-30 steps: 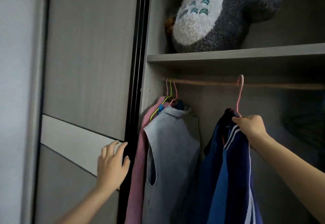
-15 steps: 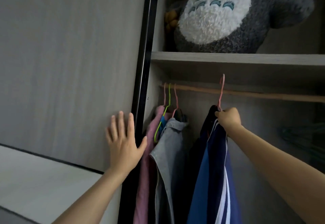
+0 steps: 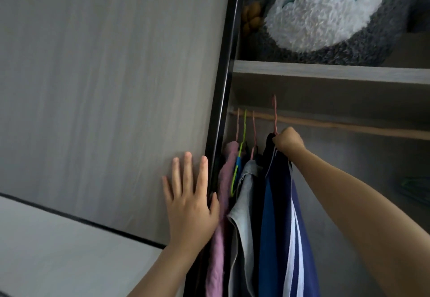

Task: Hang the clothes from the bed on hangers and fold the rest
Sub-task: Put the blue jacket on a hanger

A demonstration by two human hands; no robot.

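Left hand: has risen from the pale band of the sliding door to the panel above, flat by its right edge.
Right hand: has slid the pink hanger with the navy jacket toward the left end of the rail, now just beside the grey garment.

Grey wood-grain wardrobe door, shelf, dim interior.

Navy jacket with white stripes, pink shirt, grey vest, lime-green hanger.
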